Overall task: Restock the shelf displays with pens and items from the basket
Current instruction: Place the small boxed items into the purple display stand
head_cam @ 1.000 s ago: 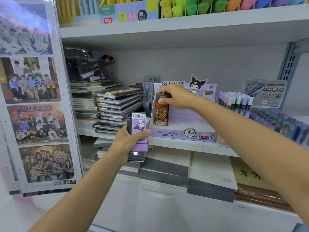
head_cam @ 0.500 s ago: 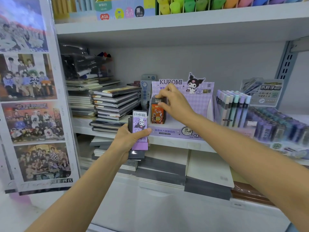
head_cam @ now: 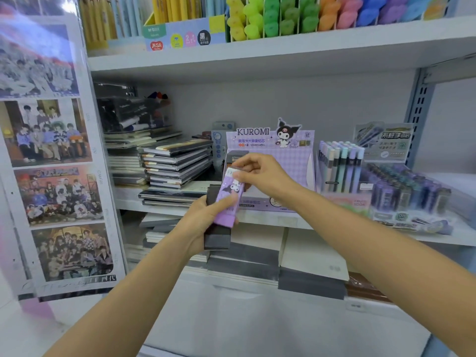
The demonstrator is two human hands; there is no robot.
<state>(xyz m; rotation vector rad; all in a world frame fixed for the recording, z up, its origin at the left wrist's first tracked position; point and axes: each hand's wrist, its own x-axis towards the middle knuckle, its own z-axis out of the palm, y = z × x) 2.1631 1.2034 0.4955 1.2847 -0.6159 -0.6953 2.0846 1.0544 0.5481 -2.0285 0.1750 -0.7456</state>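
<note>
left hand (head_cam: 203,222) grips stack of purple packs (head_cam: 228,202); right hand (head_cam: 260,173) pinches top pack's upper end.

"KUROMI" heads the purple display box (head_cam: 252,131) (the small print beneath is too fine to read). A black sticker (head_cam: 204,37) above reads "黑". The card (head_cam: 383,140) says "不脏手", the pen box (head_cam: 345,202) "SODA", and the poster (head_cam: 59,197) ends "四代".
</note>
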